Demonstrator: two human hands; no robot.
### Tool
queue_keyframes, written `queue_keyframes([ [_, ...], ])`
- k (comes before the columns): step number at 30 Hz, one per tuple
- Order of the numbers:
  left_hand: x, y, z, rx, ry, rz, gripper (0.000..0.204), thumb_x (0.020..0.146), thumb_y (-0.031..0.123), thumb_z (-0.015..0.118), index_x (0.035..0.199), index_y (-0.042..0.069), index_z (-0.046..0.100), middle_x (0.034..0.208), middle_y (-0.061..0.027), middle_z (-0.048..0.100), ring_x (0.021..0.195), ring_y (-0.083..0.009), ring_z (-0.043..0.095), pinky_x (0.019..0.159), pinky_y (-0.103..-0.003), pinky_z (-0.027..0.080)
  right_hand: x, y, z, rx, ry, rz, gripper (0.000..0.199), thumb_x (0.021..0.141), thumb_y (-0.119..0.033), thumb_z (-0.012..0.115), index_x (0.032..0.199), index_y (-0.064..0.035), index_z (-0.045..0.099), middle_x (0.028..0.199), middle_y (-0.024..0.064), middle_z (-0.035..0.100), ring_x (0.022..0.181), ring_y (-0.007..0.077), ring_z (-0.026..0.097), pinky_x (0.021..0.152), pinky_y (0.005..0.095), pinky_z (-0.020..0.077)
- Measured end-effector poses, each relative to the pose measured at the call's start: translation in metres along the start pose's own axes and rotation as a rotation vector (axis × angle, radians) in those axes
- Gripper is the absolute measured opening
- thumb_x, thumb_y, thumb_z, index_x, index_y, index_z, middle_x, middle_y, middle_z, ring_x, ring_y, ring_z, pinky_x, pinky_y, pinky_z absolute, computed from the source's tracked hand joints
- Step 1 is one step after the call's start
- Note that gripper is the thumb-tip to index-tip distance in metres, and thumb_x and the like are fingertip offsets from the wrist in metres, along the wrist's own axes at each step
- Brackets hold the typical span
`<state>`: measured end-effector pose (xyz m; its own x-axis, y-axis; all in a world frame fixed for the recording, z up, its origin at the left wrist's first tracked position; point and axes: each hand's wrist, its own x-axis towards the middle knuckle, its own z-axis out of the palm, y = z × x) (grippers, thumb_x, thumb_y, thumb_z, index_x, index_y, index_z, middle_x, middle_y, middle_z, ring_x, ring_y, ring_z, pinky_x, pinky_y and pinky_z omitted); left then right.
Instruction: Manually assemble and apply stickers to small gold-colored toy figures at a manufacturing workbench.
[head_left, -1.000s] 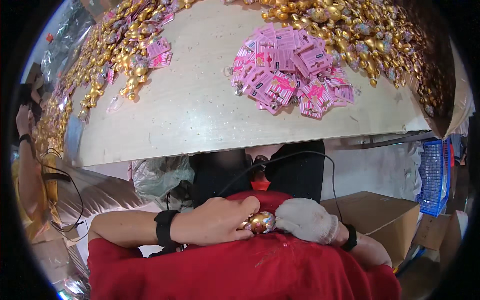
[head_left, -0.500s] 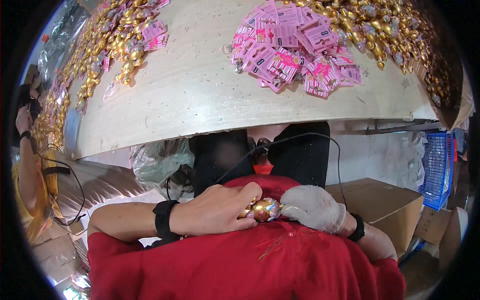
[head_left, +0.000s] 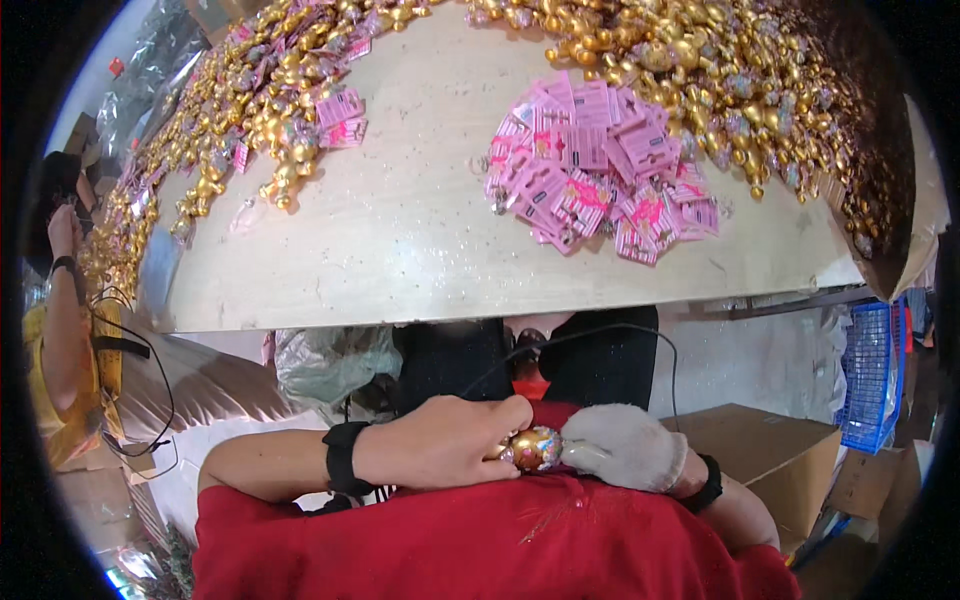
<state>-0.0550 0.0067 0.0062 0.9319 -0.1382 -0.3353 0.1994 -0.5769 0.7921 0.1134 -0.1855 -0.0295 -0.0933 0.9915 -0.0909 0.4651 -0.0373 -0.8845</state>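
My bare left hand (head_left: 445, 442) is closed round a small shiny gold ornament (head_left: 538, 449) with pink spots and a glittery, silvery-blue end. It is held in front of my red top, and part of it is hidden in my palm. My right hand (head_left: 622, 447), in a pale grey glove, meets the ornament's glittery end with its fingers bunched together. Whatever lies between those gloved fingers is too small to name. On the table (head_left: 400, 270) beyond, a heap of pink cards (head_left: 580, 150) lies right of the middle.
Gold ornaments are piled at the table's far right (head_left: 740, 90) and left (head_left: 280, 130). A cable (head_left: 672, 350) loops over my lap. To the right stand a cardboard box (head_left: 745, 440) and a blue plastic basket (head_left: 868, 375). Another person's arm (head_left: 65, 330) shows at far left.
The view has tilted up, so the table and its piles sit lower in the picture. Both hands stay together at the gold ornament, which looks slightly turned.
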Motion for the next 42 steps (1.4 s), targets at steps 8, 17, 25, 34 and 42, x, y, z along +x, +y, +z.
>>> queue_keyframes([
  [8, -0.065, -0.047, -0.142, -0.224, 0.962, -0.234, 0.056, 0.072, 0.011, 0.074, 0.12, 0.003, 0.045, 0.11, -0.0066, 0.055, 0.103, -0.0187, 0.057, 0.087, -0.033, 0.047, -0.026, 0.005, -0.051, 0.777, 0.618, 0.152, 0.045, 0.075, -0.007, 0.056, 0.119, 0.003, 0.054, 0.108, 0.0127, 0.062, 0.096, 0.0211, 0.06, 0.085, 0.0326, 0.0485],
  [17, 0.031, -0.071, -0.145, 0.055, 0.76, -0.214, 0.029, 0.079, 0.019, 0.07, 0.101, 0.002, 0.06, 0.098, -0.0087, 0.062, 0.082, -0.0138, 0.058, 0.073, -0.027, 0.048, 0.003, -0.006, -0.023, 0.337, 0.304, 0.292, 0.022, 0.074, -0.003, 0.066, 0.096, 0.0023, 0.064, 0.087, 0.0075, 0.066, 0.082, 0.0127, 0.063, 0.075, 0.0258, 0.0511],
  [25, 0.109, -0.071, -0.1, 0.369, 0.843, -0.094, 0.018, 0.082, 0.017, 0.054, 0.083, 0.001, 0.06, 0.076, -0.0184, 0.062, 0.076, -0.0393, 0.06, 0.069, -0.044, 0.047, -0.005, -0.004, -0.011, 0.085, 0.195, 0.233, 0.027, 0.082, -0.018, 0.067, 0.103, -0.0027, 0.062, 0.095, 0.0143, 0.065, 0.088, 0.0282, 0.064, 0.078, 0.0341, 0.0503],
  [34, 0.093, -0.024, -0.183, 0.368, 0.862, -0.023, 0.017, 0.08, 0.015, 0.059, 0.087, -0.001, 0.063, 0.069, -0.0152, 0.061, 0.061, -0.0257, 0.06, 0.058, -0.035, 0.047, 0.012, -0.012, -0.035, 0.019, 0.232, 0.123, 0.023, 0.083, -0.019, 0.061, 0.1, -0.003, 0.062, 0.094, 0.0165, 0.064, 0.091, 0.0338, 0.062, 0.08, 0.0385, 0.049],
  [42, 0.08, 0.027, -0.204, 0.014, 0.855, 0.011, 0.017, 0.086, 0.016, 0.057, 0.088, 0.001, 0.065, 0.067, -0.0009, 0.06, 0.056, -0.0057, 0.053, 0.05, -0.022, 0.042, 0.035, -0.054, -0.088, 0.062, 0.506, 0.189, 0.042, 0.072, -0.007, 0.069, 0.112, -0.0012, 0.059, 0.1, 0.0113, 0.063, 0.086, 0.019, 0.063, 0.075, 0.0305, 0.0497],
])
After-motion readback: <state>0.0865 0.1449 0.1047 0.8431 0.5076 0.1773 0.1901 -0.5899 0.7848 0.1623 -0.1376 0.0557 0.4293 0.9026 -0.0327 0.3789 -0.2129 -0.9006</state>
